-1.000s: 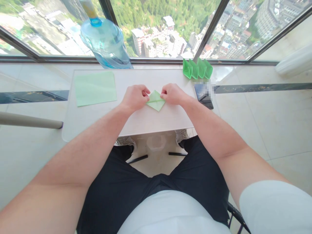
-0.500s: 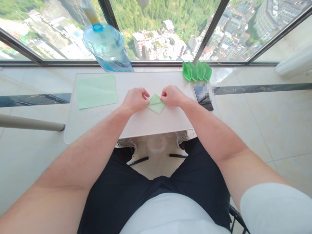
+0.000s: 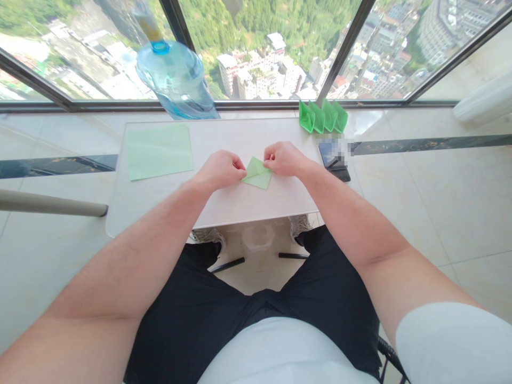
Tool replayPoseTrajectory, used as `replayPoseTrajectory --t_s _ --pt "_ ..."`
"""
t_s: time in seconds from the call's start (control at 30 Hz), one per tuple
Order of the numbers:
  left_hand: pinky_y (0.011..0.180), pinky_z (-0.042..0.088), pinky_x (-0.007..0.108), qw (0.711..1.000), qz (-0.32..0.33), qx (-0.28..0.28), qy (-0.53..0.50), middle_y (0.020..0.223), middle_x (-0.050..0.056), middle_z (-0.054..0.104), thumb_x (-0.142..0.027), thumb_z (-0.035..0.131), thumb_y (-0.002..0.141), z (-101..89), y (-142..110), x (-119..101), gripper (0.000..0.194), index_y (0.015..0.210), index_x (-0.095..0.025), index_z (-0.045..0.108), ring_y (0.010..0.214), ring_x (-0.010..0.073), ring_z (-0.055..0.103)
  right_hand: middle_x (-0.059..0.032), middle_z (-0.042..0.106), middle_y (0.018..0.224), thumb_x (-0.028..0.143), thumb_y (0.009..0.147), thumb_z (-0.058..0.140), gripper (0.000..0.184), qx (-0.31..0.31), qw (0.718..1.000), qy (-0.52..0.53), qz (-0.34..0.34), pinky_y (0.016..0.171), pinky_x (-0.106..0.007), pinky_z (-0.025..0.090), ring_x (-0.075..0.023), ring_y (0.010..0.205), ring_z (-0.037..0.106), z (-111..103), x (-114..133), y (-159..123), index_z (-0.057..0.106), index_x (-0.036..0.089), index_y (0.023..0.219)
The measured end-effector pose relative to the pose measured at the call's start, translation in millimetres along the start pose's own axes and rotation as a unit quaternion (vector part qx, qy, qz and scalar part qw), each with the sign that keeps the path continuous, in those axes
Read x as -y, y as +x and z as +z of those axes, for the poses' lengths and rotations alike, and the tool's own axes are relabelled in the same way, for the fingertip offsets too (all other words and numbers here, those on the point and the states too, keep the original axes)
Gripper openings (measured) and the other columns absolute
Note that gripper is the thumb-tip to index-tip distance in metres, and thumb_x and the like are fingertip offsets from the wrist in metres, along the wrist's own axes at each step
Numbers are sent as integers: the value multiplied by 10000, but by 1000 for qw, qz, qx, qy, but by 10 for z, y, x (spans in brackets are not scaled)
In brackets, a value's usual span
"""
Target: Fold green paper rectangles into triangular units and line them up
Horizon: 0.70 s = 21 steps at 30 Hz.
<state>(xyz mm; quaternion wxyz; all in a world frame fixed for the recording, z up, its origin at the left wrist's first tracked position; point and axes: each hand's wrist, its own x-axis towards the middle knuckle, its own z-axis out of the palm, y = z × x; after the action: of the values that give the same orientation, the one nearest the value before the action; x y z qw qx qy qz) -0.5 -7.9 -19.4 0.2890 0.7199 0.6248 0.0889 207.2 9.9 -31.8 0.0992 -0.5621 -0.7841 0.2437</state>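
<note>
A small piece of folded light-green paper [image 3: 258, 175], diamond-shaped with a crease across its middle, lies between my hands over the white table [image 3: 224, 205]. My left hand [image 3: 225, 169] pinches its left corner between thumb and fingers. At the upper right corner, my right hand [image 3: 283, 158] grips the paper the same way, its other fingers curled in. Farther left on the table rests a flat light-green sheet [image 3: 159, 152], apart from both hands.
Several folded green paper pieces [image 3: 323, 117] stand in a row by the table's far right corner. A dark phone-like device [image 3: 336, 160] lies at the right edge. Behind the table, a large blue water bottle [image 3: 176, 77] stands against the window.
The folded paper has turned slightly clockwise. My left hand has come a little nearer to me with its corner, while my right hand stays almost where it was.
</note>
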Motion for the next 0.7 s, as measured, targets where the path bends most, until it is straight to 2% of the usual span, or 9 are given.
replayPoseTrajectory --t_s 0.2,0.37,0.53,0.7 --pt "664 528 295 998 1 17 54 664 42 728 -239 660 659 21 0 -61 99 688 -226 754 688 224 681 -43 735 869 175 792 615 164 1 1000 -7 -5 679 -237 408 -140 753 607 2 0 0 764 144 855" --pt "704 534 298 995 7 5 104 690 69 739 -252 645 665 77 12 -81 111 684 -225 750 768 265 708 -40 743 881 182 782 617 164 -2 1000 -24 -4 640 -238 394 -145 748 610 22 6 6 766 157 845" --pt "745 538 336 995 -1 15 103 749 102 754 -240 638 668 112 4 -80 126 707 -215 755 813 298 718 -47 748 865 185 785 619 167 1 999 -34 2 639 -246 398 -151 737 613 16 32 -3 771 163 850" --pt "761 532 347 996 -5 13 84 704 98 735 -232 672 667 134 1 -75 50 651 -226 720 825 298 710 -43 750 869 200 796 633 159 8 999 -45 11 652 -245 403 -152 749 614 21 36 8 773 178 869"
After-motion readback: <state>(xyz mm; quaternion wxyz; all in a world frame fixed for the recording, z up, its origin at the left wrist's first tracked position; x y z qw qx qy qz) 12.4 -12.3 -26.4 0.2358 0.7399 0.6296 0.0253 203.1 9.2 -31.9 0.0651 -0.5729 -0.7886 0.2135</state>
